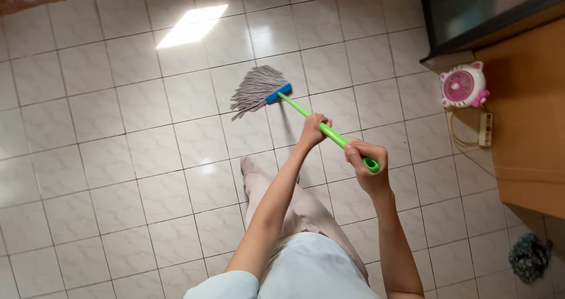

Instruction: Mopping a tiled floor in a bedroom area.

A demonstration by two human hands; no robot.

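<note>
- Head view: left hand [313,129] and right hand [366,165] both closed around bright green plastic mop handle [306,113].
- Grey string mop head [255,89] lies on white tiled floor [106,158], left of pink round fan [463,85].

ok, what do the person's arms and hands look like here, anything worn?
Both arms are bare from the upper arm down. The left hand and right hand wear no gloves; no rings, watch or bracelets are visible. A short pale blue sleeve covers the left shoulder; it matches the pale blue top. The right sleeve is out of frame. No markings show on either arm.
</note>
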